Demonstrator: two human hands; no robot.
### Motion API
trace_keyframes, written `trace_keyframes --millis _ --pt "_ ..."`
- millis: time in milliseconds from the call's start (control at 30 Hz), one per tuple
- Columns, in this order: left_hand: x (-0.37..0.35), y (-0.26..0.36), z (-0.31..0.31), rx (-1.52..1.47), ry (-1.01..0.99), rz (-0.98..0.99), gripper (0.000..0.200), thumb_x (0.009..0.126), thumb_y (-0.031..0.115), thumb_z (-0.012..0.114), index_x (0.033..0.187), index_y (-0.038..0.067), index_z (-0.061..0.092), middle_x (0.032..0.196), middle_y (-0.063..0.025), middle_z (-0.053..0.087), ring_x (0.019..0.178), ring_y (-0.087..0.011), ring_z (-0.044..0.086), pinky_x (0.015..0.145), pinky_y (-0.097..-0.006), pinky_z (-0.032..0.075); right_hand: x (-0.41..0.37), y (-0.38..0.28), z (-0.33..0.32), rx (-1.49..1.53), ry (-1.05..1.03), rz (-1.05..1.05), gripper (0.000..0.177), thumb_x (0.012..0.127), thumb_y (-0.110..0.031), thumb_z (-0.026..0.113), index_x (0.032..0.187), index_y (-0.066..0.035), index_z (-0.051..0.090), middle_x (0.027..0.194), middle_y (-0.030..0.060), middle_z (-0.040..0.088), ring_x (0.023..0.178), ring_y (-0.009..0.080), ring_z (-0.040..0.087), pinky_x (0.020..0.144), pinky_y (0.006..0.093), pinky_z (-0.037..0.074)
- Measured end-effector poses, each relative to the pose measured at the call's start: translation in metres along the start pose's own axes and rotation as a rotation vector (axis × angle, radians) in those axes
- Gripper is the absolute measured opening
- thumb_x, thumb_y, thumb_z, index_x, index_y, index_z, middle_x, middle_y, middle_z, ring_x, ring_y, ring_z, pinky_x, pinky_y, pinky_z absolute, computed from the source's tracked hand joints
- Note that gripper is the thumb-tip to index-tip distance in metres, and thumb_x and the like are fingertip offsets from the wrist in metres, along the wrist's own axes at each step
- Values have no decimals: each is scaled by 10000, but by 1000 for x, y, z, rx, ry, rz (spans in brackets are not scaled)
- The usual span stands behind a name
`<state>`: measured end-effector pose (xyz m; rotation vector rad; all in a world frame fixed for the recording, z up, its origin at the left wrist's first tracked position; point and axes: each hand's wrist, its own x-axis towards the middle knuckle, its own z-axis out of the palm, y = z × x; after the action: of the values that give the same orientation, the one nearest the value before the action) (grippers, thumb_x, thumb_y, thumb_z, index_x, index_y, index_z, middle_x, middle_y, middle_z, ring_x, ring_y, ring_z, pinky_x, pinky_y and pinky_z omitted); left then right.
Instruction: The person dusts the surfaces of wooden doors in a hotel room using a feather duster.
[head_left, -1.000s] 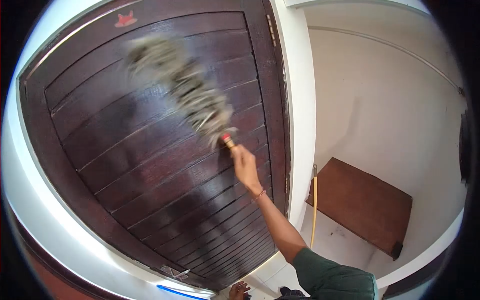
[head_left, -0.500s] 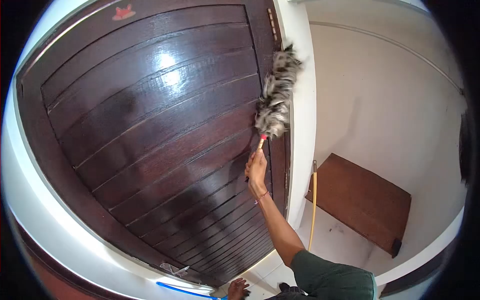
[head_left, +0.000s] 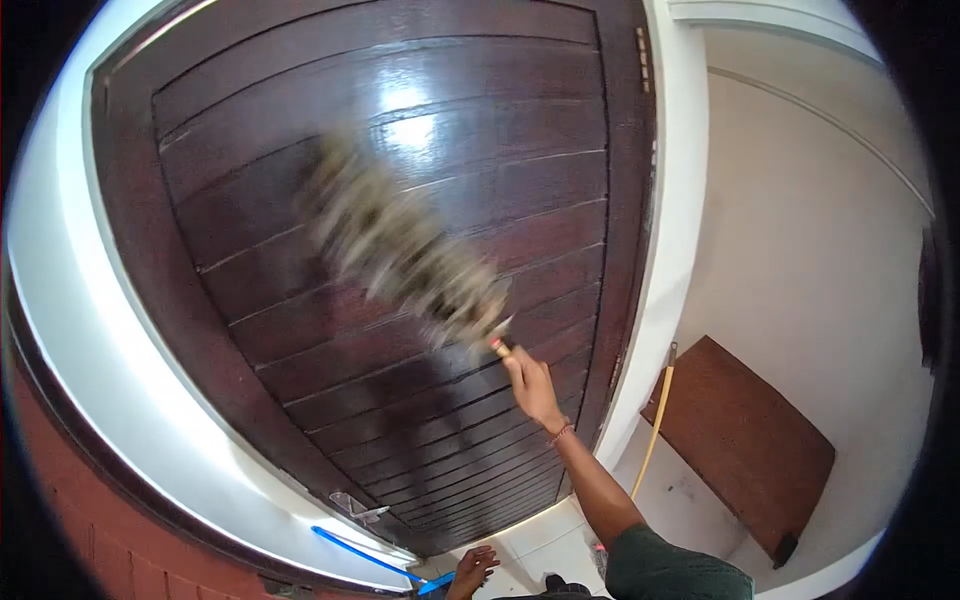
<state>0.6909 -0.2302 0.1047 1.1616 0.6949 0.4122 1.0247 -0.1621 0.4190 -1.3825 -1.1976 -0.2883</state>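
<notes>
A feather duster (head_left: 400, 240), blurred by motion, slants up and left across the dark wooden door (head_left: 500, 80). Its short handle with a red band is gripped in my right hand (head_left: 532, 385), which wears a thin bracelet at the wrist. Low in the view, my left hand (head_left: 475, 570) hangs near the floor with its fingers apart and holds nothing. Just left of it is a blue stick-like object (head_left: 370, 555).
A yellow pole (head_left: 655, 430) leans beside a brown board (head_left: 745, 440) at the right. The white door frame (head_left: 680, 200) runs along the door's right side. A metal door handle (head_left: 358, 510) sits at the lower left.
The duster has swung from the door's right edge to the left over the panels, with my right hand still round its handle. The door and frame appear farther right in the view.
</notes>
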Motion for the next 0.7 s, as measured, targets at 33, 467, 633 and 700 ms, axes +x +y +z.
trace_keyframes --millis 33,467,633,700 --pt "5 -7 -4 9 -2 -43 470 951 386 614 1315 98 539 1229 -102 624 926 -238 645 769 -373 526 -3 -8 -3 -42 -60 31 251 1009 -225 500 921 8 534 742 244 481 636 426 510 593 419 445" --pt "-1 19 0 87 78 -103 454 962 364 620 1304 85 514 1200 -76 618 1098 -201 628 881 -362 502 -13 6 55 -3 -148 -224 337 1033 -331 471 850 -48 472 627 143 429 469 146 482 425 343 375" --pt "4 4 -7 109 77 -48 456 961 361 616 1307 85 508 1223 -73 606 1110 -191 619 895 -360 495 -2 2 55 571 146 190 331 1037 -297 472 890 -2 500 672 165 451 535 144 462 491 326 392" --pt "-1 5 -8 67 105 -44 448 964 357 611 1306 86 510 1221 -69 607 1107 -191 621 892 -360 496 0 3 64 898 169 383 329 1041 -298 462 902 -2 500 678 163 450 532 155 456 496 328 391"
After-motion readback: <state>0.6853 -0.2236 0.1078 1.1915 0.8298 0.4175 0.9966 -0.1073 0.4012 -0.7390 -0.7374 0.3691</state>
